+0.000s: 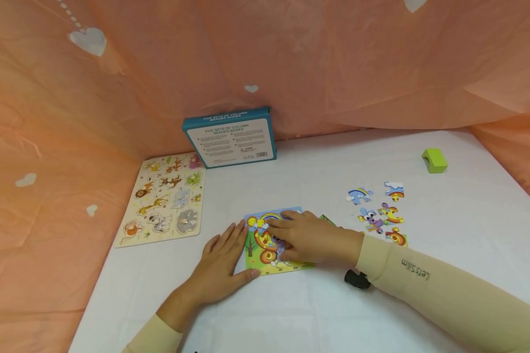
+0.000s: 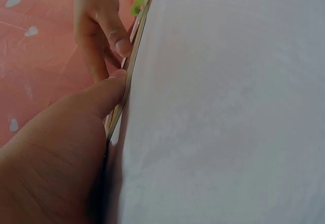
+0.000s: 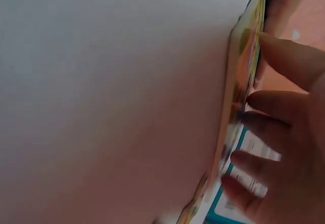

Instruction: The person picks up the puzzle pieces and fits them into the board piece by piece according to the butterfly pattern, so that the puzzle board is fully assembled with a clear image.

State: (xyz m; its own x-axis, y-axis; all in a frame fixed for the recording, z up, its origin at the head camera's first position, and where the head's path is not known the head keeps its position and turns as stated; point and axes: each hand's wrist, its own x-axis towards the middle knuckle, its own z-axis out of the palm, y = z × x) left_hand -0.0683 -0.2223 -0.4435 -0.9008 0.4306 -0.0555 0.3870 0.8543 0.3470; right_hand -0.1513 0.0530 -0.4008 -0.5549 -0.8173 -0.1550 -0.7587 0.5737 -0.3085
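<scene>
A picture puzzle board (image 1: 252,260), with a sun, a rainbow and a tree on it, lies on the white table in front of the person. The left hand (image 1: 216,269) rests along its left side, fingers spread, the thumb at the bottom edge. Over the board's right part reaches the right hand (image 1: 306,238), its fingertips touching the picture and hiding much of that side. In the right wrist view, the spread fingers (image 3: 269,107) meet the board's face. Green-edged puzzle material (image 1: 328,219) shows just beyond the right hand.
To the right lie several loose puzzle pieces, among them a rainbow piece (image 1: 361,196) and a purple character piece (image 1: 371,219). A green arch block (image 1: 435,161) sits farther back. A wooden animal board (image 1: 159,201) is at left, near a standing teal box (image 1: 231,139). Orange cloth (image 1: 335,63) hangs behind.
</scene>
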